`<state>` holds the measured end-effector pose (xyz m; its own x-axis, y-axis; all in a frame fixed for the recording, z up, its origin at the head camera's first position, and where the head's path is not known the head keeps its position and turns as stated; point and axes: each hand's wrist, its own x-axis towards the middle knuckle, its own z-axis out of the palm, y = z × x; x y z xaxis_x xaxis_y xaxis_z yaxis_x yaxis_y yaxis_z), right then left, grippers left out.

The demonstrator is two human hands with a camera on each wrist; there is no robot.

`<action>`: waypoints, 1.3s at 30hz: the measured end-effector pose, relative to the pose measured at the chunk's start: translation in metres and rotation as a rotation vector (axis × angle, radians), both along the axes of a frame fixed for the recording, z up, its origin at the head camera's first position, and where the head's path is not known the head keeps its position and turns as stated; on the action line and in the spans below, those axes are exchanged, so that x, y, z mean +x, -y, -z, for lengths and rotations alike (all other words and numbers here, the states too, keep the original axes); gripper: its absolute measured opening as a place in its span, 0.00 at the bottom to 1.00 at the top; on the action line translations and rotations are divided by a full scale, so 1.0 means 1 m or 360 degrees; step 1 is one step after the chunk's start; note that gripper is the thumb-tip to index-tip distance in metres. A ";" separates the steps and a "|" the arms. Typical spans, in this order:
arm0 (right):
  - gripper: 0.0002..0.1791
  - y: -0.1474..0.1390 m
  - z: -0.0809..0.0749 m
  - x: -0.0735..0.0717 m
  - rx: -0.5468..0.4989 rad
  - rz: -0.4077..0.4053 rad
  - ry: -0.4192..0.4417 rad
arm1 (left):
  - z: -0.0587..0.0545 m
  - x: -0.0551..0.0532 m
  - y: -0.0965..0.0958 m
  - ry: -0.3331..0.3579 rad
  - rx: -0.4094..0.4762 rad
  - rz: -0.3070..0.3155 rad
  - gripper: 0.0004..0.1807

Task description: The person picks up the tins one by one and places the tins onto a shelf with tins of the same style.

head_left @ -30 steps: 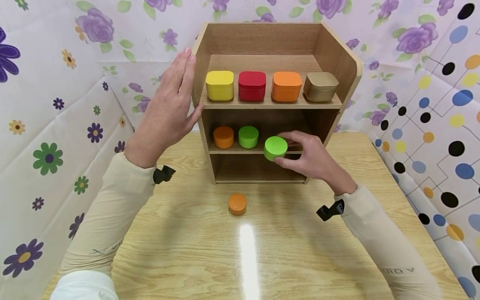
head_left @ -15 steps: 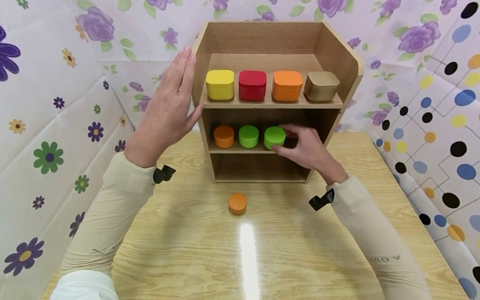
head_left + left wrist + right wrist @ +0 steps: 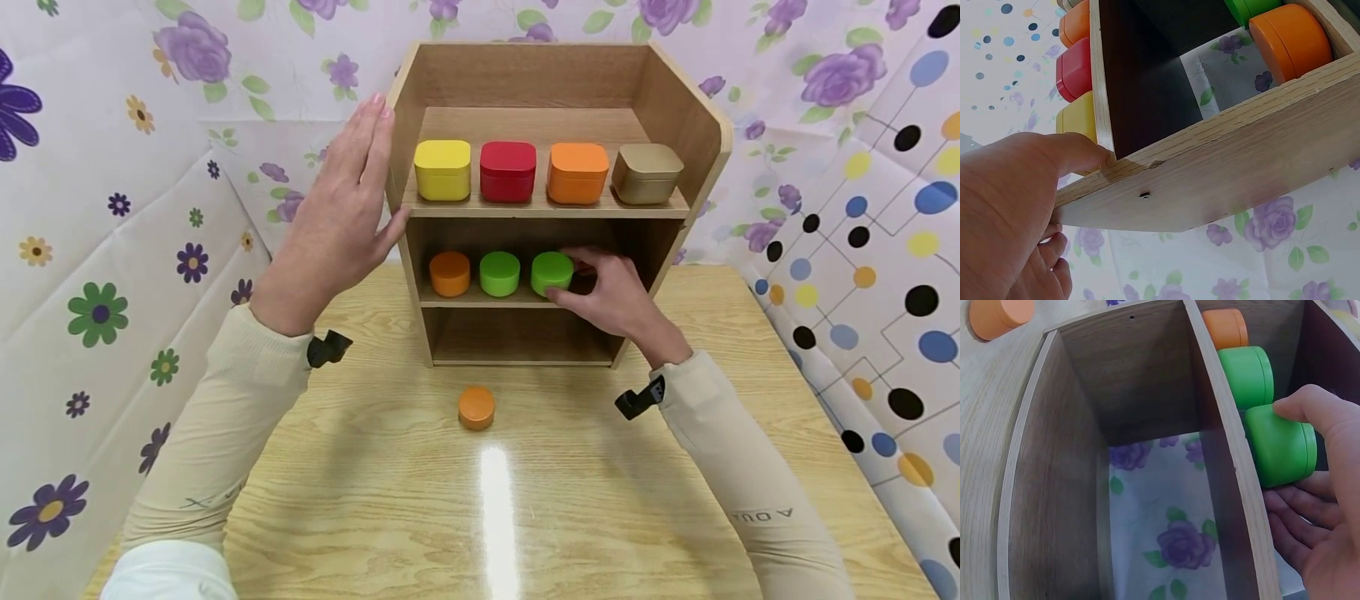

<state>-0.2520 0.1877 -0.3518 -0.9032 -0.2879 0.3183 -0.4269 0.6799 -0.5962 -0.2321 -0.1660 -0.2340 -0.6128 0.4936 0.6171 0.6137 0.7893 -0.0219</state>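
In the head view my right hand (image 3: pixel 611 292) pinches a round green container (image 3: pixel 551 273) at the right of the middle shelf of a wooden rack (image 3: pixel 547 212). The right wrist view has the thumb on this green container (image 3: pixel 1279 445), with fingers around its far side. To its left stand another green container (image 3: pixel 499 273) and a round orange container (image 3: pixel 450 274). My left hand (image 3: pixel 337 208) rests along the rack's left side panel, fingers straight. Its thumb touches the panel's front edge in the left wrist view. A second orange round container (image 3: pixel 476 407) lies on the table before the rack.
Along the top shelf stand a yellow box (image 3: pixel 442 170), a red box (image 3: pixel 507 172), an orange box (image 3: pixel 577 172) and a gold-brown box (image 3: pixel 647 173). Beneath the middle shelf is a lower compartment (image 3: pixel 521 336). Patterned sheets surround the wooden table (image 3: pixel 420 500) behind and at both sides.
My right hand has moved the green container from in front of the middle shelf back onto it, beside the other green one. In the last half second little has moved. The left hand stays put.
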 end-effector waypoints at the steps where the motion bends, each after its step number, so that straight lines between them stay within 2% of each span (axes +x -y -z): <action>1: 0.31 0.000 0.000 0.000 -0.0001 0.0001 0.0005 | 0.000 0.000 0.000 0.0001 -0.0001 -0.0001 0.49; 10: 0.32 -0.001 0.005 -0.002 0.0012 0.0000 0.0049 | 0.001 0.000 0.000 -0.0013 0.0012 0.0016 0.49; 15: 0.36 -0.002 0.005 -0.001 0.0055 0.0018 0.0026 | 0.001 0.000 0.000 -0.0030 0.0022 0.0031 0.49; 20: 0.39 -0.004 0.002 0.003 0.0051 0.0019 -0.0151 | 0.002 -0.001 0.000 -0.0029 0.0023 0.0033 0.48; 24: 0.38 -0.005 -0.001 0.009 0.0024 -0.0021 -0.0368 | 0.001 -0.002 -0.001 -0.0031 0.0025 0.0035 0.48; 28: 0.36 -0.007 -0.003 0.018 -0.0016 -0.0060 -0.0507 | 0.001 -0.002 -0.001 -0.0028 0.0025 0.0037 0.48; 34: 0.34 -0.006 -0.007 0.031 -0.0053 -0.0130 -0.0598 | 0.001 -0.001 0.000 -0.0017 0.0023 0.0024 0.49; 39: 0.32 -0.002 -0.007 0.041 -0.0050 -0.0186 -0.0590 | 0.001 -0.001 -0.001 -0.0020 0.0027 0.0034 0.49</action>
<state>-0.2109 0.1897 -0.3446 -0.6869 -0.3669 0.6274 -0.6909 0.5976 -0.4069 -0.2331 -0.1650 -0.2351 -0.5946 0.4960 0.6328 0.6300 0.7764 -0.0165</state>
